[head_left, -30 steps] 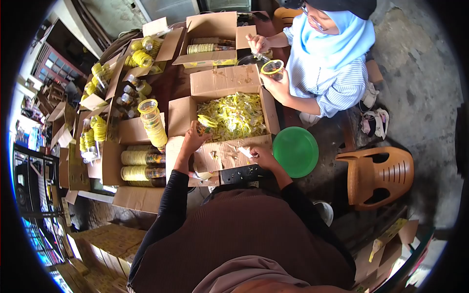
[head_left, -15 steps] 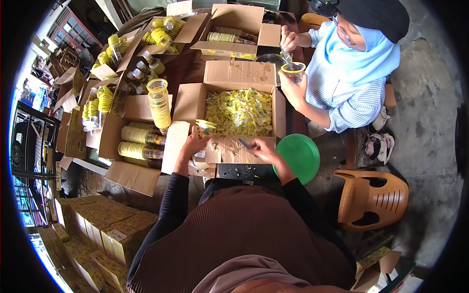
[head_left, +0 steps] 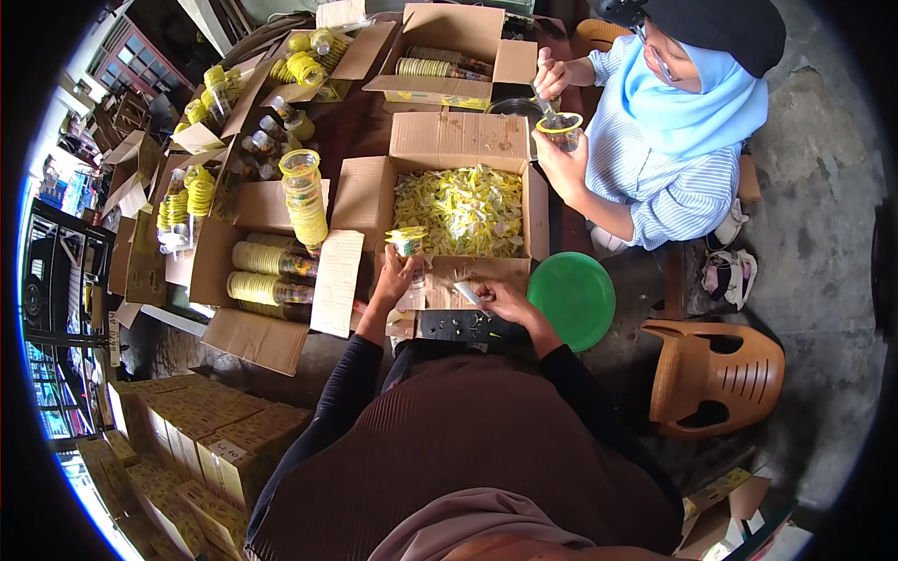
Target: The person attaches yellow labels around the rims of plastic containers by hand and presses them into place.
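Note:
My left hand (head_left: 397,274) is closed around a small clear plastic cup (head_left: 409,247) with yellow at its top, over the near left corner of the open carton (head_left: 374,192). Inside that carton lies a heap of yellow and clear small packets (head_left: 458,210). My right hand (head_left: 505,301) grips a flat, narrow blade-like tool (head_left: 467,293) that shines pale, above the carton's near flap (head_left: 440,271). Small yellow-green scraps (head_left: 479,323) lie on a dark surface just below.
A green round basin (head_left: 572,318) stands right of the carton. To the left, a tall stack of yellow-rimmed cups (head_left: 305,201) rises beside a carton of cup stacks (head_left: 267,271). At right, a co-worker (head_left: 645,178) holds a cup and spoon; an orange plastic chair (head_left: 720,379) is nearby.
My left hand has moved right and slightly up with the cup. My right hand has moved slightly down, and its tool has turned from dark to shining pale.

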A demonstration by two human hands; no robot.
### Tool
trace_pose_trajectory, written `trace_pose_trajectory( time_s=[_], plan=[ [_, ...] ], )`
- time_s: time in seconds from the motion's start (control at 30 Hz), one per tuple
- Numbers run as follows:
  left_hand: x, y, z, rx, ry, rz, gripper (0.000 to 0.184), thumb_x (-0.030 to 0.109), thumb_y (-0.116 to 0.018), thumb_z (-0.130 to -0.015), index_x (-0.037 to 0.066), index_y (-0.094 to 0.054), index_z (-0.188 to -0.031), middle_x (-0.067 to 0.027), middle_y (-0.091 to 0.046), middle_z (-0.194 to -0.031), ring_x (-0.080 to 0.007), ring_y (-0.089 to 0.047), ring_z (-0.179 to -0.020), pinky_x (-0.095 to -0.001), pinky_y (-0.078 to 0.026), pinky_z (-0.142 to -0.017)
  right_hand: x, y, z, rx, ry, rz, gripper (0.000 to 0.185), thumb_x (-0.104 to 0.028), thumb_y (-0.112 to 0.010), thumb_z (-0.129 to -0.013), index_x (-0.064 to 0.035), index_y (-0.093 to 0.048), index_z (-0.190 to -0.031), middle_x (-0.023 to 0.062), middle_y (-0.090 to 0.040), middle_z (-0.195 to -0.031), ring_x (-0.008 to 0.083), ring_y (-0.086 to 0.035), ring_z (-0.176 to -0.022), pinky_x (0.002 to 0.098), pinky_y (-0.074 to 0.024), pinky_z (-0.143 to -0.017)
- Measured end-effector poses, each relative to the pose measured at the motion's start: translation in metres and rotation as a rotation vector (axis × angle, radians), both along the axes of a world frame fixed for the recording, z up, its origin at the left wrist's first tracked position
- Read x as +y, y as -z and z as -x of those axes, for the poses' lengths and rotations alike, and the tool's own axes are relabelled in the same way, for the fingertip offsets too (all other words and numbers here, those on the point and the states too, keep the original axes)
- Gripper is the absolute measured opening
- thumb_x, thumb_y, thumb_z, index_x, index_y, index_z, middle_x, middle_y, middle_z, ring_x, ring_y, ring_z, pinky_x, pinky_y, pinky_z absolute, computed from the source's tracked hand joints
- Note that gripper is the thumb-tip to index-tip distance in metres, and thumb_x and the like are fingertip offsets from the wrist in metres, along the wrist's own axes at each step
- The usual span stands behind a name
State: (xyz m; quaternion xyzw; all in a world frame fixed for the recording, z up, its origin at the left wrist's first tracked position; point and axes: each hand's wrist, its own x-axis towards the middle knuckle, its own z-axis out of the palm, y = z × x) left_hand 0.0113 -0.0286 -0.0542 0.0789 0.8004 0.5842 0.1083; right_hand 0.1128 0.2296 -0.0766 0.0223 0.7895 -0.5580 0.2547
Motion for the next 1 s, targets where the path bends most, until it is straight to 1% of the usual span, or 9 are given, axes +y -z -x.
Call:
trace_pose_trajectory(
  time_s=[0.07, 0.1, 0.2, 0.3, 0.43, 0.63, 0.87, 0.93, 1.0],
  plan=[
    [0.003, 0.021, 0.012, -0.122, 0.043, -0.244, 0.033, 0.024, -0.055, -0.097, 0.005, -0.034, -0.113, -0.0162, -0.063, -0.105, -0.0234, -0.064, -0.096, -0.0374, -0.051, -0.078, -0.005, -0.006, 0.008, 0.057, 0.003, -0.041, 0.027, -0.009, -0.07, -0.081, 0.001, -0.062, -0.105, 0.008, -0.066, -0.095, 0.0154, -0.061, -0.086, 0.0305, -0.0474, -0.08],
    [0.005, 0.019, 0.016, -0.12, 0.044, -0.244, 0.033, 0.024, -0.055, -0.097, 0.005, -0.034, -0.113, -0.0162, -0.063, -0.105, -0.0234, -0.064, -0.096, -0.0374, -0.051, -0.078, -0.009, -0.012, 0.012, 0.059, 0.004, -0.041, 0.027, -0.009, -0.07, -0.081, 0.001, -0.062, -0.105, 0.008, -0.066, -0.095, 0.0154, -0.061, -0.086, 0.0305, -0.0474, -0.08],
    [0.019, -0.008, 0.013, -0.414, 0.058, -0.66, 0.034, 0.02, -0.052, -0.1, 0.008, -0.033, -0.126, -0.0103, -0.054, -0.12, -0.0178, -0.059, -0.106, -0.0345, -0.049, -0.086, -0.019, -0.021, 0.029, 0.146, 0.098, -0.004, 0.03, -0.015, -0.071, -0.085, -0.0004, -0.06, -0.108, 0.0056, -0.064, -0.095, 0.0138, -0.06, -0.086, 0.0294, -0.0472, -0.076],
    [0.021, -0.013, 0.022, -0.296, 0.059, -0.662, 0.037, 0.02, -0.052, -0.101, 0.01, -0.033, -0.13, -0.0084, -0.053, -0.118, -0.0176, -0.057, -0.108, -0.0356, -0.048, -0.09, -0.02, -0.015, 0.043, 0.142, 0.254, 0.176, 0.028, -0.017, -0.069, -0.087, -0.0018, -0.06, -0.108, 0.004, -0.063, -0.093, 0.0115, -0.058, -0.084, 0.0274, -0.0468, -0.073],
    [0.005, -0.021, 0.021, -0.315, 0.036, -0.628, 0.035, 0.019, -0.053, -0.1, 0.01, -0.035, -0.128, -0.0065, -0.054, -0.117, -0.0192, -0.057, -0.108, -0.0365, -0.048, -0.09, -0.012, -0.022, 0.04, 0.124, 0.24, 0.29, 0.023, -0.017, -0.069, -0.088, -0.0025, -0.06, -0.104, 0.0019, -0.062, -0.09, 0.0091, -0.056, -0.079, 0.0262, -0.0456, -0.069],
    [-0.022, -0.022, 0.01, -0.345, 0.023, -0.601, 0.032, 0.017, -0.055, -0.099, 0.007, -0.036, -0.123, -0.0098, -0.055, -0.118, -0.0202, -0.061, -0.106, -0.036, -0.053, -0.089, -0.001, -0.001, -0.005, -0.084, -0.073, 0.13, 0.021, -0.015, -0.07, -0.086, -0.0029, -0.062, -0.102, 0.002, -0.064, -0.09, 0.0092, -0.057, -0.081, 0.0271, -0.0458, -0.073],
    [-0.042, -0.016, 0.0, -0.348, 0.028, -0.476, 0.032, 0.022, -0.055, -0.099, 0.005, -0.038, -0.12, -0.0109, -0.06, -0.111, -0.0206, -0.064, -0.1, -0.0344, -0.053, -0.086, -0.011, 0.022, -0.011, -0.012, 0.102, 0.178, 0.029, -0.018, -0.073, -0.083, -0.0014, -0.064, -0.104, 0.0048, -0.065, -0.091, 0.0121, -0.059, -0.083, 0.029, -0.0469, -0.075],
    [-0.045, -0.017, 0.0, -0.348, 0.053, -0.456, 0.033, 0.023, -0.054, -0.099, 0.006, -0.037, -0.122, -0.0131, -0.058, -0.116, -0.0238, -0.062, -0.104, -0.0374, -0.052, -0.089, -0.013, -0.014, 0.001, 0.004, 0.232, 0.14, 0.023, -0.01, -0.068, -0.084, -0.0012, -0.06, -0.103, 0.0051, -0.064, -0.089, 0.012, -0.06, -0.081, 0.0276, -0.0477, -0.073],
    [-0.045, -0.019, 0.0, -0.362, 0.075, -0.449, 0.036, 0.024, -0.054, -0.099, 0.006, -0.036, -0.126, -0.0147, -0.055, -0.121, -0.0258, -0.061, -0.109, -0.0401, -0.051, -0.092, -0.011, -0.019, 0.016, 0.037, 0.291, 0.228, 0.023, -0.011, -0.069, -0.085, -0.0013, -0.059, -0.103, 0.0039, -0.063, -0.087, 0.0108, -0.059, -0.079, 0.0273, -0.0468, -0.071]
  ],
)
